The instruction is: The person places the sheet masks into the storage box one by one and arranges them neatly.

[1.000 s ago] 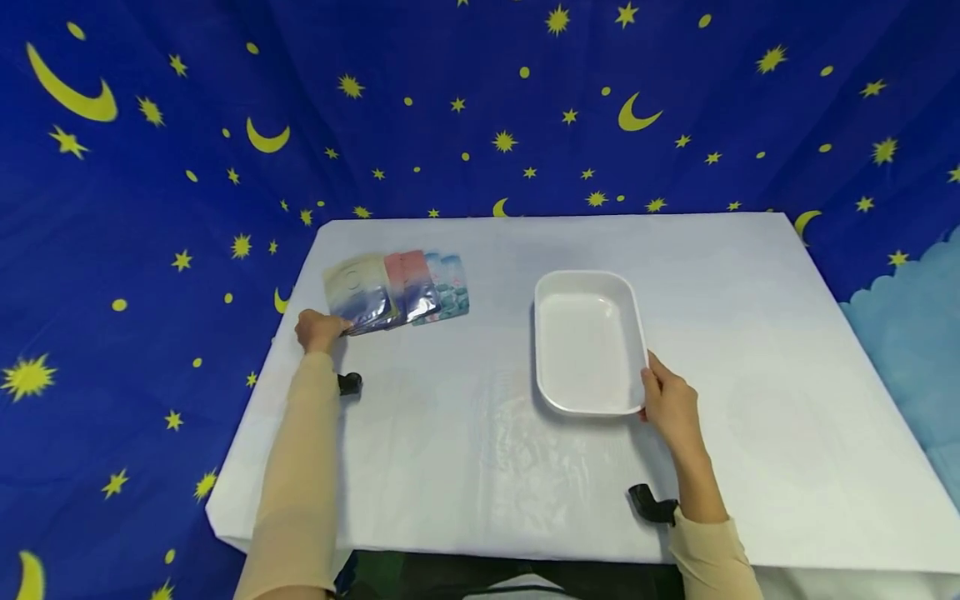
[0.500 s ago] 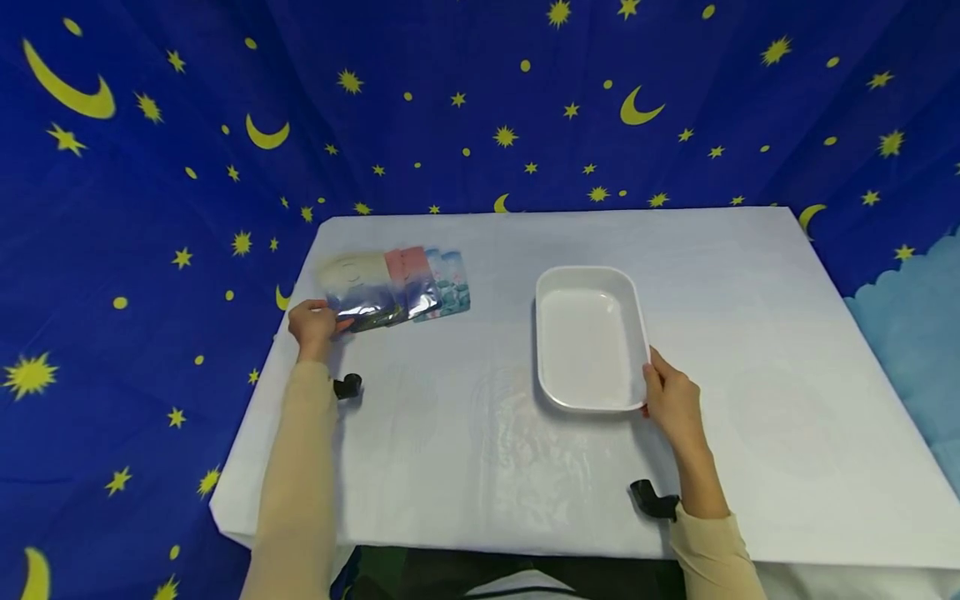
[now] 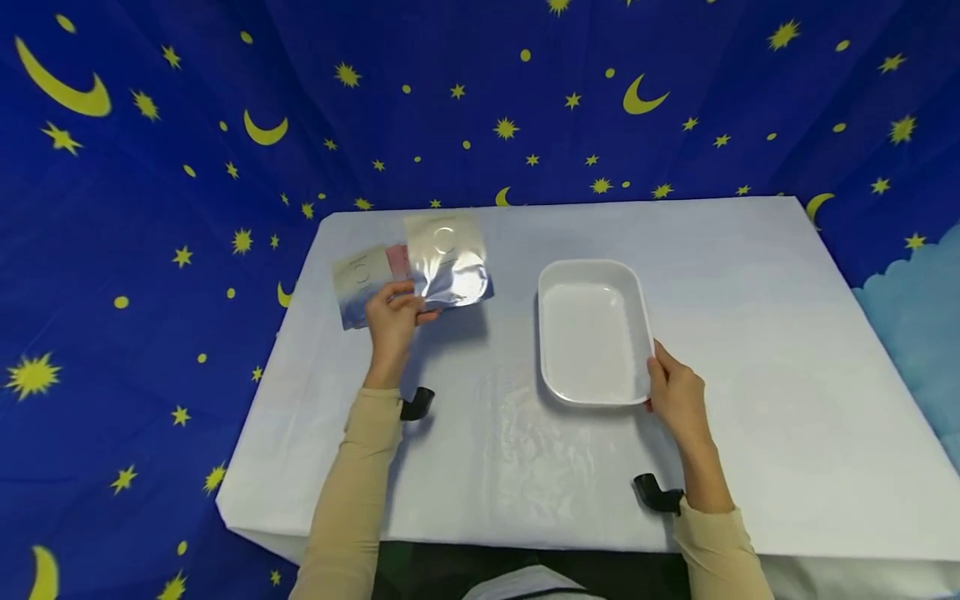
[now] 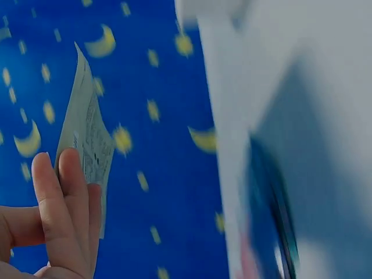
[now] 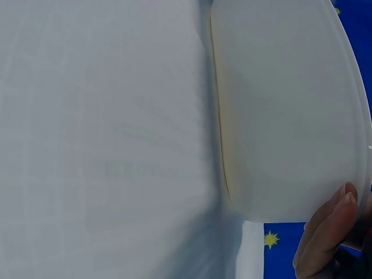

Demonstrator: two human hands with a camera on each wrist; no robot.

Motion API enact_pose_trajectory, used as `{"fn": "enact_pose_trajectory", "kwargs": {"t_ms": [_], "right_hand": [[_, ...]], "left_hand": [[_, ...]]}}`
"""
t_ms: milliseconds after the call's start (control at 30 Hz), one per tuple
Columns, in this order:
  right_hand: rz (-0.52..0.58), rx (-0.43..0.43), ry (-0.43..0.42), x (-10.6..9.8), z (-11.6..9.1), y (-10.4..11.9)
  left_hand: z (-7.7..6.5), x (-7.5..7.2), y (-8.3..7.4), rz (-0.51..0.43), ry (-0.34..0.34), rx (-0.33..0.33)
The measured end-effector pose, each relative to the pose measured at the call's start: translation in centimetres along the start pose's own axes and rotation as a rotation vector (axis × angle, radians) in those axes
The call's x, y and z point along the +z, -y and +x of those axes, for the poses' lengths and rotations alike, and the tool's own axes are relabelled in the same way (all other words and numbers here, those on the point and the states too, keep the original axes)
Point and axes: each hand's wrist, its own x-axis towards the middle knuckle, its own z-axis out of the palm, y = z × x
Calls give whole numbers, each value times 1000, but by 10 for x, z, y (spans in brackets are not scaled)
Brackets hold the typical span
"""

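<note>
Silvery packet (image 3: 452,260), in left hand (image 3: 393,323), pinched near lower-left corner

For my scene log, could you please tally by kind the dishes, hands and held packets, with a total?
White dish: 1
Hands, left hand and right hand: 2
Held packet: 1
Total: 4
Other packets overlap and are partly hidden, so not counted.

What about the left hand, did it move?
Yes: the left hand moved right, away from the left edge of the table, holding a packet.
</note>
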Motion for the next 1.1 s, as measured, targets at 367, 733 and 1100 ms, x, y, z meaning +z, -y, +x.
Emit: {"fn": "enact_pose_trajectory", "kwargs": {"t_ms": [367,733,1100], "right_hand": [[-5,31,12,-1,2,0],[-25,28,3,0,3,0],[-19,45,1,-1,2,2]], "left_hand": [[-107,133,-80,233,189,-105],[-128,163,-51,481,253,10],[-147,188,-37,808,316,211]]}}
